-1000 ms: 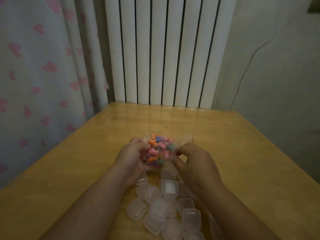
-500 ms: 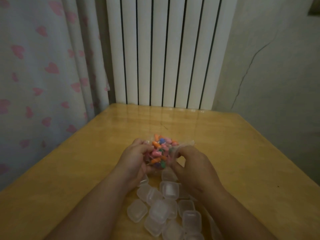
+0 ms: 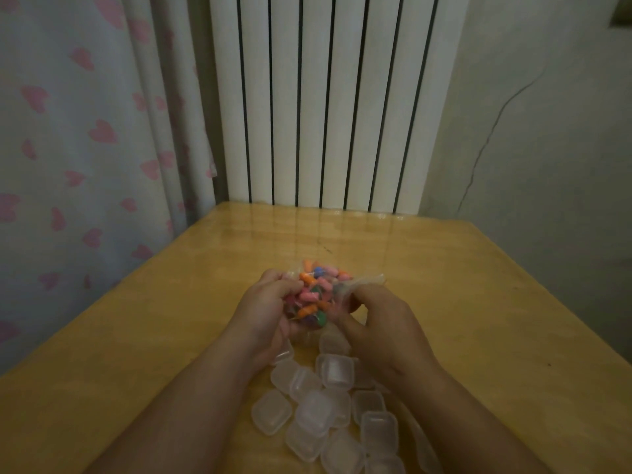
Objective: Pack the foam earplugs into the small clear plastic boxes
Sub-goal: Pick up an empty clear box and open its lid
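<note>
step: opening clear bag [image 3: 362,280] of foam earplugs [image 3: 316,290], held just above counter [image 3: 478,302] | left hand [image 3: 270,309] fingers curled round bag | right hand [image 3: 379,323] fingers pinching bag's top edge | small clear boxes [image 3: 333,371] piled under wrists | next: likely pull mouth apart, tip earplugs out

I see earplug bag [image 3: 316,292] over table [image 3: 478,302] centre, left hand [image 3: 265,309] gripping its left side, right hand [image 3: 379,323] pinching its right. Box pile [image 3: 328,415] on table nearer me, between forearms. Radiator [image 3: 325,97] behind table, curtain [image 3: 85,131] left, wall [image 3: 547,131] right.
</note>
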A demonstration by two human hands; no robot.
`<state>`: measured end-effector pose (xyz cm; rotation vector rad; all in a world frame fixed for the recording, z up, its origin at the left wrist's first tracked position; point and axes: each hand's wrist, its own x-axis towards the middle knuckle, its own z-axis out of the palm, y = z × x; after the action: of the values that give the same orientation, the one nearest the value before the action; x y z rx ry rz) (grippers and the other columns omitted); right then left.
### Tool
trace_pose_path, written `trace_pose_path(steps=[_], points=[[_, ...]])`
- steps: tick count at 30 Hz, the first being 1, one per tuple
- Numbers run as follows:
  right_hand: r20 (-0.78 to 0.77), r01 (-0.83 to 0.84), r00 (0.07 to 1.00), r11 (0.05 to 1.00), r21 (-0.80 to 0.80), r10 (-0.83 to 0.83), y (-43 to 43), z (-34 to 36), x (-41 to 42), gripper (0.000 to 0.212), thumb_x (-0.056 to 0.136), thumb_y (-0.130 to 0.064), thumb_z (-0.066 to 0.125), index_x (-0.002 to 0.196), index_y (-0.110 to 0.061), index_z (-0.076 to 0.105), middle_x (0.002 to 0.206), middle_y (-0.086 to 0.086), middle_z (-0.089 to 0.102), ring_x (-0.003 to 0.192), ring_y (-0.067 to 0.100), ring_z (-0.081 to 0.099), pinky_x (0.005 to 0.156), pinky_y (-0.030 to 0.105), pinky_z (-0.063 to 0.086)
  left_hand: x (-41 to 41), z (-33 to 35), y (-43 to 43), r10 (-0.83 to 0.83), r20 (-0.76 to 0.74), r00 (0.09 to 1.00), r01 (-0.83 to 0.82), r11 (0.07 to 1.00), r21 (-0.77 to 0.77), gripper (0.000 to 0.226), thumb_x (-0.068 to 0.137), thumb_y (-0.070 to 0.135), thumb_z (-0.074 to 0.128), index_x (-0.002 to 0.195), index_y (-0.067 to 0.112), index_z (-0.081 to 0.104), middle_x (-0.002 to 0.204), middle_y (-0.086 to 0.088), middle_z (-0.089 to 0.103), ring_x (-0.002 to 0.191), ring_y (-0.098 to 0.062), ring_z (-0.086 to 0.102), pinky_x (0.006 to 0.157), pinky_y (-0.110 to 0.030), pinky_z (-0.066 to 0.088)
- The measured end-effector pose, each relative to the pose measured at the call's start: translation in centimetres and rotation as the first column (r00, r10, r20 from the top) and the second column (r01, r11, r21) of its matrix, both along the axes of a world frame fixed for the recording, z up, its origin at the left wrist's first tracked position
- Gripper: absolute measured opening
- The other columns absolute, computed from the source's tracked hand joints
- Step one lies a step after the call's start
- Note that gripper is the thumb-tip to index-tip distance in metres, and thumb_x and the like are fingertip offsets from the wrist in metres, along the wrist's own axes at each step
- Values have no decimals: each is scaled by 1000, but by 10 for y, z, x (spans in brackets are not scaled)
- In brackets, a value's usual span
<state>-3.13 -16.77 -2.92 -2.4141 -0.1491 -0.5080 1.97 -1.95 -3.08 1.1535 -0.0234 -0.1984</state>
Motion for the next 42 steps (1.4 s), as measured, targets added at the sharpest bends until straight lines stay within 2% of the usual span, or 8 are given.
trace_pose_path(steps=[6, 12, 22, 28, 34, 37, 40, 42], points=[[31, 12, 999, 996, 86, -15, -1, 0, 1, 32, 79, -25, 75, 64, -36, 50, 79, -13, 54, 72, -7, 49, 63, 9, 35, 3, -3, 1, 45, 33, 998, -47, 996, 71, 19, 94, 0, 46, 81, 14, 46, 65, -8, 56, 49, -17, 58, 58, -37, 51], [31, 35, 999, 960, 278, -45, -2, -5, 4, 22, 78, -23, 76, 67, -33, 61, 75, -12, 62, 61, 4, 50, 57, 16, 36, 9, -7, 5, 124, 67, 990, -135, 972, 191, 16, 92, 2, 49, 81, 14, 48, 65, -11, 51, 51, -20, 49, 52, -29, 41], [16, 131, 990, 960, 247, -139, -8, -5, 3, 6, 82, -31, 74, 80, -31, 68, 81, -13, 62, 69, 0, 51, 57, 10, 33, 23, -21, 12, 339, 89, 937, -350, 885, 307, 11, 85, 2, 54, 96, 2, 50, 60, -6, 58, 53, -22, 53, 44, -25, 44], [-54, 90, 996, 896, 435, -73, -10, 0, -3, 7, 80, -25, 77, 77, -26, 70, 72, -5, 70, 67, 9, 65, 65, 28, 53, 18, -22, 14, 343, 239, 909, -413, 652, 636, 21, 86, 28, 64, 94, 16, 50, 80, -4, 67, 71, -22, 65, 61, -32, 55], [-107, 37, 993, 763, 645, 42, -11, 4, -7, 6, 85, -6, 70, 84, -12, 71, 80, -3, 76, 72, 12, 70, 70, 31, 60, 5, -13, 19, 279, 439, 854, -499, 203, 843, 57, 80, 55, 67, 125, 26, 46, 122, -4, 59, 116, -30, 53, 94, -41, 46], [-108, 7, 988, 653, 757, 115, -10, 6, -8, 6, 88, 2, 63, 88, -2, 67, 81, 5, 76, 72, 12, 69, 63, 23, 57, -7, 0, 12, 207, 609, 766, -627, 450, 636, 14, 89, 34, 66, 100, 26, 62, 102, 9, 65, 100, -16, 60, 79, -30, 47], [-105, -1, 981, 545, 838, 163, -10, 6, -8, 6, 89, 5, 60, 94, 4, 64, 81, 11, 75, 69, 16, 69, 61, 24, 57, -19, 7, 5, 4, 570, 822, -370, 765, 528, 14, 86, 19, 72, 82, 32, 70, 76, 17, 69, 72, -2, 64, 68, -25, 49], [-91, -11, 982, 527, 850, 167, -11, 6, -8, 6, 89, 6, 60, 93, 4, 64, 79, 12, 75, 67, 16, 69, 60, 24, 57, -23, 7, 0, -111, 549, 829, -238, 817, 525, 9, 81, 26, 76, 87, 32, 76, 81, 15, 73, 78, -3, 67, 80, -34, 51]])
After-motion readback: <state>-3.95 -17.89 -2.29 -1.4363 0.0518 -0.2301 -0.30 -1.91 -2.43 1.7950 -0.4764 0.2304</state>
